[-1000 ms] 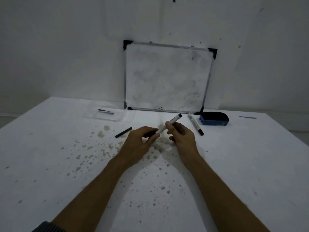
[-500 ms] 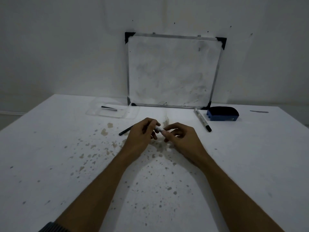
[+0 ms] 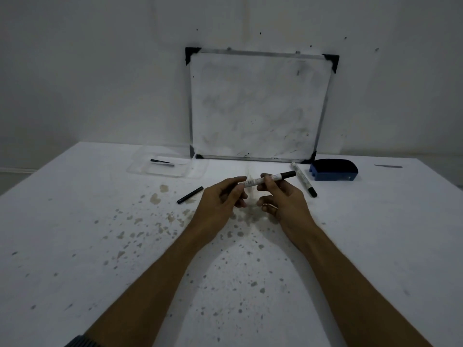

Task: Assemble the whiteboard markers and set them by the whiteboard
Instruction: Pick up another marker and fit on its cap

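A white marker (image 3: 255, 181) with a black cap at its right end is held level above the table, pinched between my left hand (image 3: 220, 197) and my right hand (image 3: 283, 196). A second capped marker (image 3: 303, 179) lies on the table just right of my hands, near the whiteboard (image 3: 258, 106) that leans against the wall. A loose black piece (image 3: 190, 195) lies on the table left of my left hand. Another dark, thin part (image 3: 162, 162) rests in a clear plastic tray (image 3: 140, 169).
A blue eraser (image 3: 333, 170) sits at the whiteboard's lower right corner. A thin dark strip (image 3: 388, 166) lies far right. The white table (image 3: 75, 246) is speckled with stains around its middle.
The marker was hidden between my closed fingers; now it is drawn out level with its black cap showing to the right. The camera view has shifted slightly.
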Tool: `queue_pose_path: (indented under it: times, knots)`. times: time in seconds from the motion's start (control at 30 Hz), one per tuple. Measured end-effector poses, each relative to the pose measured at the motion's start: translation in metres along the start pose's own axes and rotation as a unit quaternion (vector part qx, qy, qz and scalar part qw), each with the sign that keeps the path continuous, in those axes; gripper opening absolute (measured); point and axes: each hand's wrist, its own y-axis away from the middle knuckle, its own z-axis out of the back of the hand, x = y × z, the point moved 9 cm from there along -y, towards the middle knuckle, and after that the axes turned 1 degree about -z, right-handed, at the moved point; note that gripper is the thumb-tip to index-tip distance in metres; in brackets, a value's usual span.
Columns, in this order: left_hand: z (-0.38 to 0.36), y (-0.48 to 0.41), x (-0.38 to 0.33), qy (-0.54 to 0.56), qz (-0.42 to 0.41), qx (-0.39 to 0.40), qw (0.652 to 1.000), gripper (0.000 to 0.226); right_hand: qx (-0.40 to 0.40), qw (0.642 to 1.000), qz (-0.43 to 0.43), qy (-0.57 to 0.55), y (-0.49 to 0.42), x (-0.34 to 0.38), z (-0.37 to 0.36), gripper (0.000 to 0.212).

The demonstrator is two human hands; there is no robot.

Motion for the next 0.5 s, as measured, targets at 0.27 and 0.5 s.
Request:
queue_pose_path:
  times: [0.27, 0.5]
  knots:
    - [-0.007, 0.003, 0.003, -0.080, -0.003, 0.022, 0.997, 0.026, -0.011, 0.996, 0.003, 0.089, 0.005, -0.001, -0.012, 0.039]
    - [-0.021, 0.006, 0.009, -0.134, 0.029, 0.040, 0.990, 0.046, -0.042, 0.997, -0.003, 0.061, 0.003, -0.007, -0.006, 0.032]
